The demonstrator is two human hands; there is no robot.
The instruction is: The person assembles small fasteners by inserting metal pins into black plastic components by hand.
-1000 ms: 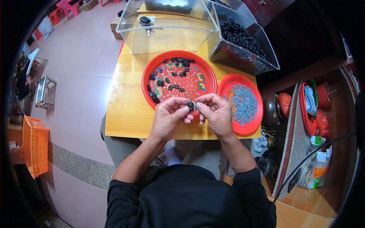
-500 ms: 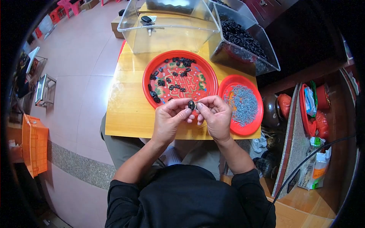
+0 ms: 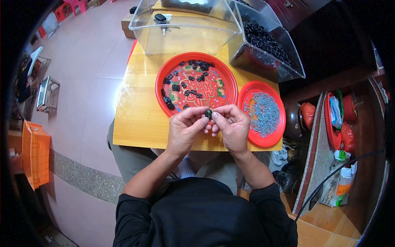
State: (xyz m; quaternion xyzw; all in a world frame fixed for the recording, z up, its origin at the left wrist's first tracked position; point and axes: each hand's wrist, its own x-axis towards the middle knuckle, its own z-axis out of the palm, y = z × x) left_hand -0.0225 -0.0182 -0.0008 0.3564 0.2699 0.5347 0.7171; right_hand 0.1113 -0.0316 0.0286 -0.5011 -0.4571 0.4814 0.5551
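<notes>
Over the table's near edge, my left hand pinches a small black plastic part with round openings between thumb and fingertips. My right hand meets it from the other side, thumb and forefinger pressed together at the part's edge; whatever they grip is hidden. Just beyond my hands lies a round red patterned tray with similar black parts scattered in it, most along its far and left sides. A smaller red tray beside my right hand holds a heap of small silvery screws.
Two clear plastic bins stand at the table's far side: one has keys showing through it, the other holds many black pieces. An orange crate sits on the left floor. Shelving and a black cable are at right.
My right fingertips have closed in tighter against the black part, which has turned slightly. The whole view has shifted a little; the trays and bins stay put.
</notes>
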